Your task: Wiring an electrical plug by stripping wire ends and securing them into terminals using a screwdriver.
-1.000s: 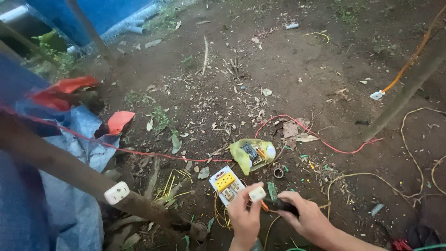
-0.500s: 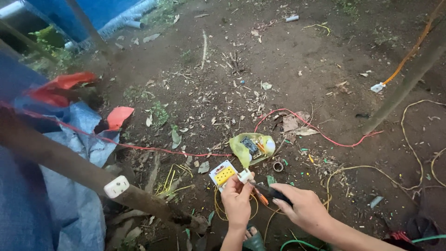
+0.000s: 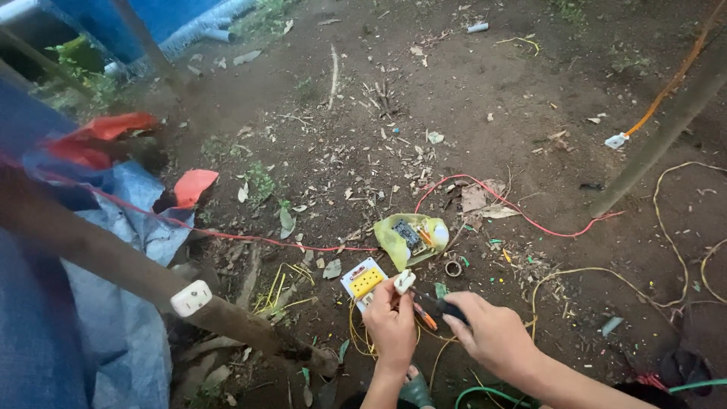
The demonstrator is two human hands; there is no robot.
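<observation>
A wooden pole [image 3: 113,261] slants across the lower left, over a blue tarp [image 3: 129,227], and carries a small white switch box [image 3: 190,298]. To the right of the pole a thin red wire [image 3: 250,238] runs along the bare dirt ground [image 3: 363,113] towards a yellow plastic bag [image 3: 409,238] with small parts inside. Just below and left of the bag lies a white card with a yellow block [image 3: 363,282]. The left hand [image 3: 391,326] sits just right of that card, fingers closed around a small white plug [image 3: 404,281], pinched at its top. Right of it, the right hand [image 3: 492,333] is closed around a dark-handled tool [image 3: 439,307] whose orange tip points at the plug. Yellow wires [image 3: 606,273] loop over the ground right of the bag, and an orange cord [image 3: 666,91] climbs towards the upper right corner.
</observation>
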